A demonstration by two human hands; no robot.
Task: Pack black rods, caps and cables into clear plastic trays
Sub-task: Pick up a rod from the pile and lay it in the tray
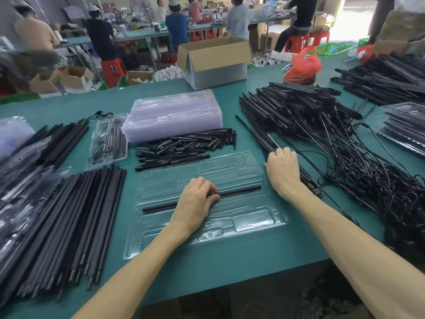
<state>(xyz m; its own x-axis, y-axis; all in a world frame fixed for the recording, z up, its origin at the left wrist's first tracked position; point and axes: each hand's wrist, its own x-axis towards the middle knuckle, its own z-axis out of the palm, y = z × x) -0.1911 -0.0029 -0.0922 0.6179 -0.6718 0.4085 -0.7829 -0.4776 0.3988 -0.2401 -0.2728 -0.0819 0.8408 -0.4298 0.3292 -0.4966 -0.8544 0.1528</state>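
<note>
Pinches black rod (241, 191) w/ L hand (195, 199), lying approx 9-to-3 in clear tray (230, 166). Curls R hand (284, 169) over cabled rod (259, 139) at tray's 2 o'clock, axis 10-to-4; R nearer.

The left hand (195, 203) covers the middle of the rod (239, 191). Fingertips of the right hand (284, 171) curl out of sight. Blurred packs (13, 180) leave the left edge.

We can read no text, label, brand or number anywhere. The cardboard box (213, 55) shows us plain faces, and the clear tray (253, 223) and red bag (303, 65) carry no legible print.
</note>
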